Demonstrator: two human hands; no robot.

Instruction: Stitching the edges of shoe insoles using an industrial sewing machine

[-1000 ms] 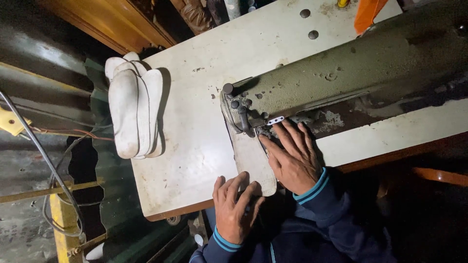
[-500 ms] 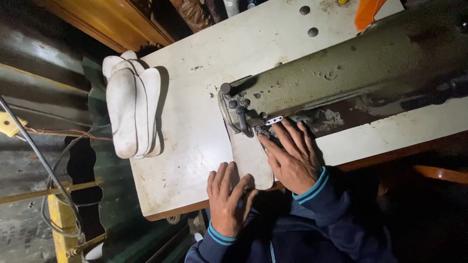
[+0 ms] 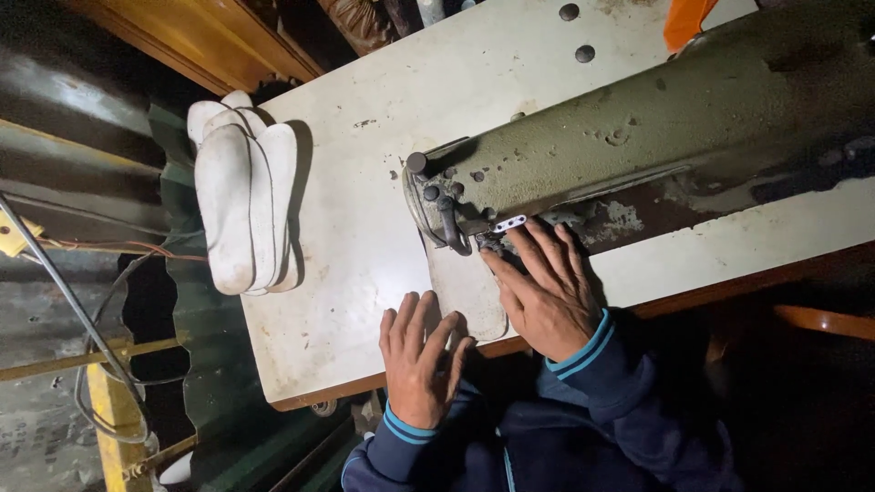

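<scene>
Head view is looking down on a pale, scuffed desk [image 3: 365,301] carrying an olive-green industrial sewing machine [image 3: 638,128]. Both hands are pressing flat, fingers spread and gripping nothing, on a pale insole-shaped piece [image 3: 465,292] lying near the desk's front edge, its far end sitting under the presser foot [image 3: 497,239]. The right hand [image 3: 547,292] is resting along the piece's right side, fingertips just beside the needle area; the left hand [image 3: 419,360] is steadying the near end, right at the front edge. A stack of white insoles [image 3: 241,196] is sitting well apart at the desk's left edge. To guide this well, I judge the piece should be lying flat under light, even pressure, the right fingertips staying clear of the needle while the left hand is turning the curve gradually rather than dragging it.
</scene>
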